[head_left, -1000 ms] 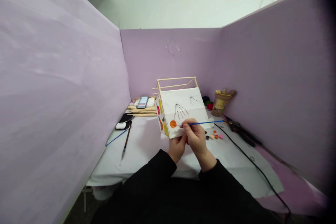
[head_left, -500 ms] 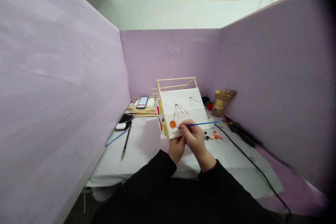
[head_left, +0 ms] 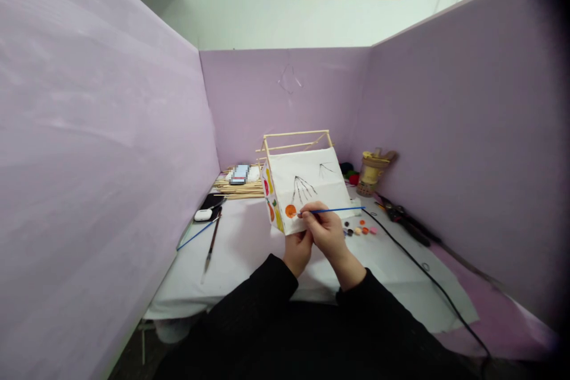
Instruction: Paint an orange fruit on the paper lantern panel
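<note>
My right hand (head_left: 326,230) pinches a thin blue paintbrush (head_left: 341,209), its tip by an orange painted circle (head_left: 290,211). The circle lies on the white panel (head_left: 307,160) of a lantern-like wooden stick frame (head_left: 296,133), which tilts towards me. Thin black branching lines are drawn on that panel, and colourful fruit shapes cover the side panel (head_left: 271,202). Beneath the lower edge, my left hand (head_left: 298,251) grips the frame; part of its fingers is hidden behind the panel and my right hand.
Small paint blobs (head_left: 358,231) lie right of my hands. At left are a larger brush (head_left: 214,237), another blue brush (head_left: 196,234), a white case (head_left: 203,215) and a phone (head_left: 239,174) on sticks (head_left: 236,188). Pliers (head_left: 409,222), a black cable (head_left: 423,270) and a holder (head_left: 369,173) stand right.
The brush tip has shifted very slightly relative to the orange circle. The whole view has moved a little, and both hands keep their grips.
</note>
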Demonstrator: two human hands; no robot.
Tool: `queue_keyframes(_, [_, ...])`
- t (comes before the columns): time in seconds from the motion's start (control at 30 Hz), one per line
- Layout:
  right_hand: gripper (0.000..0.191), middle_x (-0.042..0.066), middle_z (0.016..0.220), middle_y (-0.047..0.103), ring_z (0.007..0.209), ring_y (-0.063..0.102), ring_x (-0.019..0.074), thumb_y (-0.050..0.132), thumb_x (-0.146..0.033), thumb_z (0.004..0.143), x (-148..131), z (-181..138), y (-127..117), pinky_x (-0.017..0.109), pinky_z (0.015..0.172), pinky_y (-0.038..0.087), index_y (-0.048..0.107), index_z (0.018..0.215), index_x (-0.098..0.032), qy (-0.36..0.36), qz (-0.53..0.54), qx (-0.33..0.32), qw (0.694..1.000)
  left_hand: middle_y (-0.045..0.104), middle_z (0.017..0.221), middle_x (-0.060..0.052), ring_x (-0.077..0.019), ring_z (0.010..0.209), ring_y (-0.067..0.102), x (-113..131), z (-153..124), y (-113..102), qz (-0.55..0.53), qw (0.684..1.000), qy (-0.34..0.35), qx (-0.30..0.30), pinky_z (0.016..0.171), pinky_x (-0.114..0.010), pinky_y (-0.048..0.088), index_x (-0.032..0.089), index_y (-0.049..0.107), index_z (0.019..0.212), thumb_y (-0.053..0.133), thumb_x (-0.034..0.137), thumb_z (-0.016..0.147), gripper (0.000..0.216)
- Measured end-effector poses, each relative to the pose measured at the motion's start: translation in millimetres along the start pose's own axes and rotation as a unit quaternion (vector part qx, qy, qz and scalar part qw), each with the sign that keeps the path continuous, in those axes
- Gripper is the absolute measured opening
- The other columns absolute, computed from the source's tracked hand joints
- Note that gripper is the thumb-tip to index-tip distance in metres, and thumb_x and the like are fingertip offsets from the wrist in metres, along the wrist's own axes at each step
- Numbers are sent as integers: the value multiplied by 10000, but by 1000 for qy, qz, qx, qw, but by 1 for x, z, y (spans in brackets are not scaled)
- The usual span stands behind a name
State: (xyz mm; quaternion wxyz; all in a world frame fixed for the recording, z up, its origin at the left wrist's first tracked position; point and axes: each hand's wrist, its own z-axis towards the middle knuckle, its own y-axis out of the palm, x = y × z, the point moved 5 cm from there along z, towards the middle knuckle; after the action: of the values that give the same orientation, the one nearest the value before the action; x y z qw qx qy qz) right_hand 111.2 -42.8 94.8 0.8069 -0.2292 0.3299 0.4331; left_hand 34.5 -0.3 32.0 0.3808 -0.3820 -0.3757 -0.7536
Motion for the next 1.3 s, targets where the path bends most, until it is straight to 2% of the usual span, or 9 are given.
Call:
queue_keyframes(0.17, [106,18,757,653,701,632,164,557,-295,839,0,0,-2,301,680,511,624,828,-214,-4,14,20,1000,632,1251,-90,-265,1224,526,-1,0,0,8,1000,5,-7,1093,-426,335,203,639,1140,623,409,805,394])
queue_keyframes(0.27, [102,25,765,661,719,636,172,569,-297,830,-1,0,-1,309,688,512,628,821,-214,-2,0,9,1000,620,1266,-95,-270,1224,523,-1,0,0,8,1000,6,-4,1088,-429,344,201,625,1161,630,415,798,422])
queue_keyframes(0.43, [118,23,745,660,683,638,174,551,-313,835,-1,1,-2,309,641,520,619,832,-216,17,28,17,999,704,1096,-100,-280,1174,561,-1,-1,0,14,1000,-17,-1,1063,-435,376,179,677,1050,631,438,788,371])
queue_keyframes(0.57, [110,25,747,653,694,636,173,562,-303,823,-3,1,-1,305,650,518,619,808,-210,10,16,1,1000,669,1180,-95,-273,1193,548,-1,0,-1,7,1000,-2,6,1075,-421,363,189,662,1088,664,420,765,398])
queue_keyframes(0.7, [116,23,741,649,698,639,178,545,-317,839,-3,1,-1,313,657,524,599,825,-215,21,34,9,999,700,1106,-94,-276,1190,547,-2,0,-1,15,1000,-9,-5,1077,-429,360,185,672,1066,619,431,802,365])
queue_keyframes(0.8, [105,23,750,651,699,635,171,557,-298,828,-4,1,0,297,655,515,612,814,-209,10,9,-1,1000,661,1195,-94,-276,1212,531,-2,0,-1,12,1000,3,1,1086,-430,347,191,644,1122,637,423,791,404])
queue_keyframes(0.93, [103,13,746,648,683,635,164,539,-294,844,-3,1,-1,293,644,513,602,836,-213,15,28,10,999,660,1196,-105,-273,1187,551,-3,-1,0,14,1000,-2,-10,1084,-443,346,185,648,1115,607,431,813,391])
queue_keyframes(1.07, [91,22,764,652,715,635,171,556,-280,833,-4,0,0,297,665,505,615,823,-211,-2,1,3,1000,627,1254,-95,-276,1223,523,-6,0,-2,8,1000,4,-5,1094,-444,331,200,634,1144,638,402,796,402])
queue_keyframes(1.3, [88,21,769,654,713,633,161,559,-272,836,-4,0,-1,283,671,500,618,831,-207,-8,-1,2,1000,674,1174,-94,-277,1204,541,-7,0,-3,-8,1000,-5,6,1085,-424,340,195,670,1089,681,387,761,380])
